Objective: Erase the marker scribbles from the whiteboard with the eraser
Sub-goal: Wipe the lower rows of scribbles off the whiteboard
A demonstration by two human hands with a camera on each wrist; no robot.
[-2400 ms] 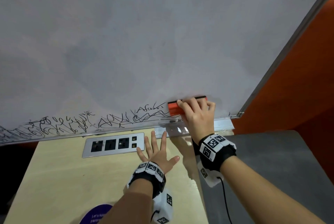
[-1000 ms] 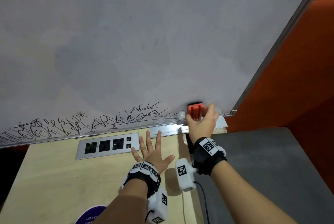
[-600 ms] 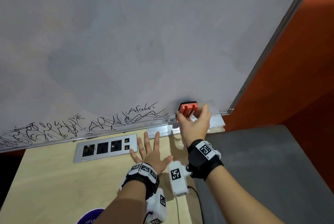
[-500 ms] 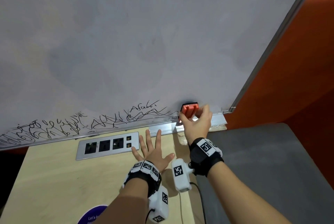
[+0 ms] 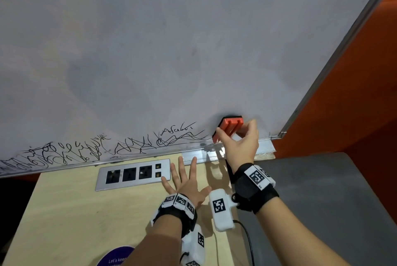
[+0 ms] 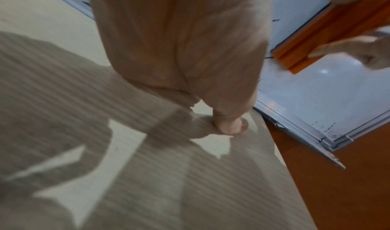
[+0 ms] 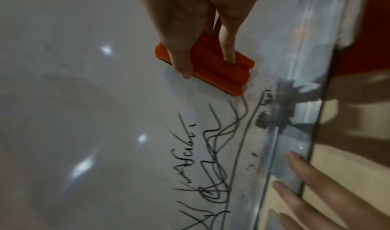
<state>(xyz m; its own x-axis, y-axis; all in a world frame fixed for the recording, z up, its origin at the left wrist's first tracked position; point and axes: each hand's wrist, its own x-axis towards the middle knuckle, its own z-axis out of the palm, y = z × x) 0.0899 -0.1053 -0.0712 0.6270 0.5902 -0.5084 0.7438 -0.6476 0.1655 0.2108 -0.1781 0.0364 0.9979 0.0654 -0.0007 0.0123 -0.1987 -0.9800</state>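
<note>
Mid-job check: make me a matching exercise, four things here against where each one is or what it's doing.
1 eraser
2 left hand
3 scribbles
4 socket panel

a flat on the desk
b along the whiteboard's bottom edge
c set into the desk
d pinched by the right hand against the whiteboard

Pairs: 1-d, 2-a, 3-b, 4-c

Open board above, crowded ledge below

We see bare whiteboard (image 5: 171, 40) above and left of the eraser (image 5: 228, 127); the metal tray (image 5: 265, 146) hems it in just below, the frame (image 5: 343, 40) rightward.
</note>
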